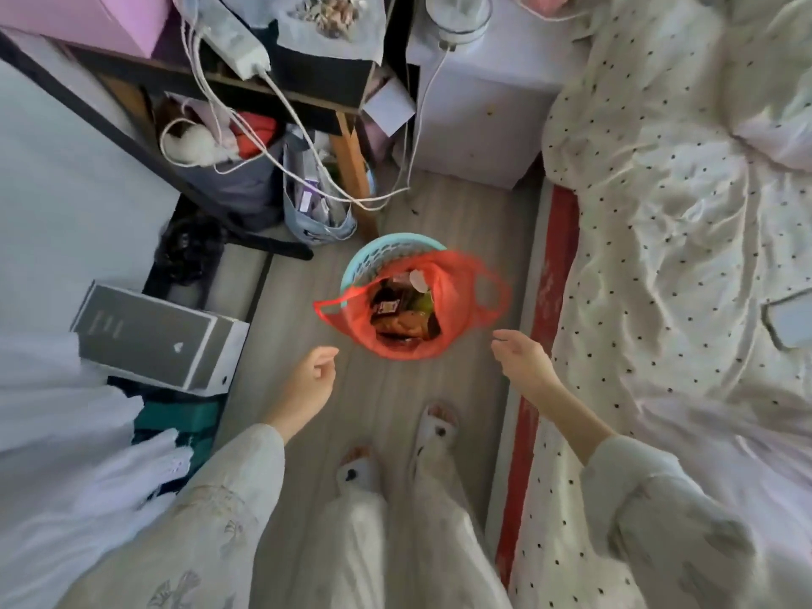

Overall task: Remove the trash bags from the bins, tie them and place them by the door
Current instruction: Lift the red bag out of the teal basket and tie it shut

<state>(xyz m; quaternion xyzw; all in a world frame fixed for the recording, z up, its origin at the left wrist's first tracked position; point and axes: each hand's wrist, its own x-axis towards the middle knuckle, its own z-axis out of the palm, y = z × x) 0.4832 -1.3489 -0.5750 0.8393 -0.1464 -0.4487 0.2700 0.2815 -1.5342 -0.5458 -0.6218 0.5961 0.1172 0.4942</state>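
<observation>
A small light-blue plastic bin [386, 250] stands on the wood floor in the middle of the view. A red trash bag [444, 296] lines it, its mouth wide and full of wrappers, its two loop handles flopped out to the left and right. My left hand [309, 382] hovers below and left of the bag, fingers loosely curled, holding nothing. My right hand [523, 360] hangs to the bag's lower right, just below the right handle, fingers apart and empty. Neither hand touches the bag.
A bed with a dotted white quilt [668, 265] fills the right side. A desk leg [353, 178], dangling white cables [281, 103] and a grey bag [314, 213] crowd behind the bin. A grey box [154, 336] lies left. My slippered feet [395, 446] stand below.
</observation>
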